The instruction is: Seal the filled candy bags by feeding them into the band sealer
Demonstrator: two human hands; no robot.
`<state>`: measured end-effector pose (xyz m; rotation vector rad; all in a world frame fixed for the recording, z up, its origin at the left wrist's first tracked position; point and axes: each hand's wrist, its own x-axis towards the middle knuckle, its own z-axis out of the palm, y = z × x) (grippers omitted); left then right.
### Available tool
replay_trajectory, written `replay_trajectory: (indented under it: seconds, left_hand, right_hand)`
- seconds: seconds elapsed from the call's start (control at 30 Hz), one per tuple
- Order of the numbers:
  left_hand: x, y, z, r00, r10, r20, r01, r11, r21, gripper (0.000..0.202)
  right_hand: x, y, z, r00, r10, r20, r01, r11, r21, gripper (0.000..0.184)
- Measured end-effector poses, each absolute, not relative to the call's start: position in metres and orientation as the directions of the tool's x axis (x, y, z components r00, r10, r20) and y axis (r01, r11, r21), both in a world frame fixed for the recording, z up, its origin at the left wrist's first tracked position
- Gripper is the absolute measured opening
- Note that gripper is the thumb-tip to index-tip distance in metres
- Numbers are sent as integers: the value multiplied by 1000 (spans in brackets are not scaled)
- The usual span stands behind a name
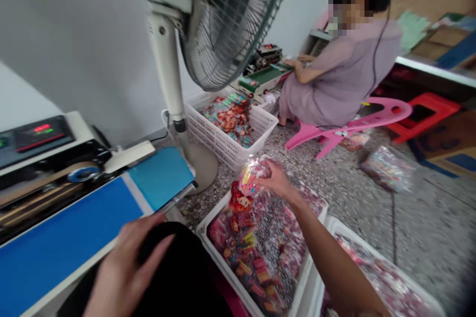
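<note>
The upper middle of the view is filled by a pedestal fan, its post planted on the speckled floor. To the left a sealing machine is seen, with a blue belt running toward the lower left corner. At the far right a co-worker is seated on a pink chair, turned away, both hands kept at a bench of their own.

Three white baskets are set out on the floor: a far basket at the foot of the fan, a near basket heaped with bright wrapped packets directly ahead, and a third basket touching it on the right.

A black cloth (probably the wearer's own clothing, though this cannot be told for certain) lies at the bottom edge, and the left hand is laid flat on it, fingers spread and gripping nothing.

The right hand is stretched forward over the far end of the near basket and is closed on a clear packet of coloured pieces. The packet is held just above the heap, to the left of that hand. Its long axis appears to slope down and leftward from the grip, though it is blurred. It lies ahead and to the right of the left hand, well apart from it.
</note>
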<state>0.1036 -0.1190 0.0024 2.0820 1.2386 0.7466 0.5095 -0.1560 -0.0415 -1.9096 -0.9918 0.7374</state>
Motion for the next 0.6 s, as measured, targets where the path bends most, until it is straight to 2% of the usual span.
replay_trajectory:
  seconds: [0.03,0.13,0.17,0.27,0.37,0.43,0.5,0.53,0.6]
  left_hand:
    - [121,-116,5,437,886,155,505,-384,773,47]
    - [163,-100,16,479,877,44,353,-238,905,99]
    - [168,-94,21,512,859,-20,290,-151,945,102]
    - [157,-84,33,530,837,-133,62,119,991,79]
    - [126,-90,39,392,911,-131,-162,208,965,70]
    - [108,-94,39,283,950,-130,-257,205,944,71]
    - [96,-95,37,223,970,-95,-289,159,944,70]
    - [92,-94,35,212,976,-50,-274,108,956,70]
    - [85,-89,32,215,973,84,-178,-45,983,69]
  right_hand:
    - [489,-149,-19,416,901,-118,363,-284,-887,63]
    - [425,-125,36,94,993,-66,357,-96,-929,52]
    - [406,-116,48,10,999,-48,354,-49,-934,50]
    - [364,-89,65,-112,994,-21,284,12,-959,56]
    - [333,-69,62,-169,985,-30,34,-24,-999,69]
    - [314,-65,53,-211,977,-27,-124,-54,-991,79]
    - [293,-66,41,-262,965,-28,-179,-77,-981,85]
    - [283,-67,35,-289,956,-42,-174,-96,-980,82]
    - [266,-69,24,-303,951,-67,-138,-113,-984,65]
